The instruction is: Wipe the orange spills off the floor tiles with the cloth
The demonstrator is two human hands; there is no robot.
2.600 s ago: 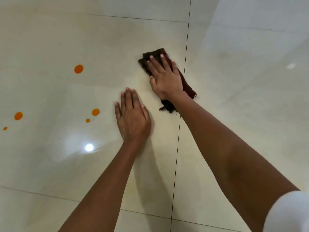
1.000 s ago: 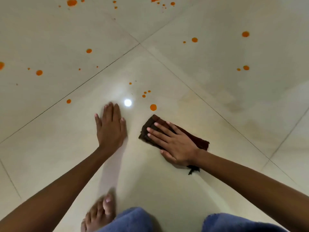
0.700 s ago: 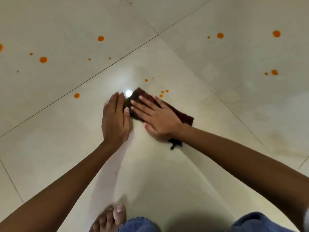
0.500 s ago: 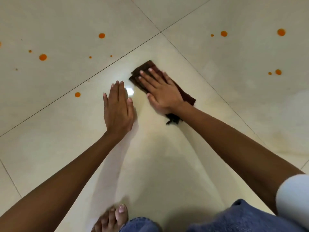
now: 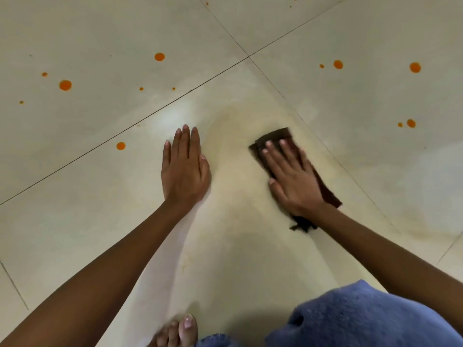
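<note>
Two hands flat on floor tiles: right hand, fingers straight, presses brown cloth; left hand open, empty, on bare tile. Cloth middle hidden under palm, frayed near end showing below wrist. Cloth long axis diagonal, far end pointing away and leftward, parallel to grout line beside it. Orange spills scattered beyond. Foot and blue knee cut off at bottom edge.
</note>
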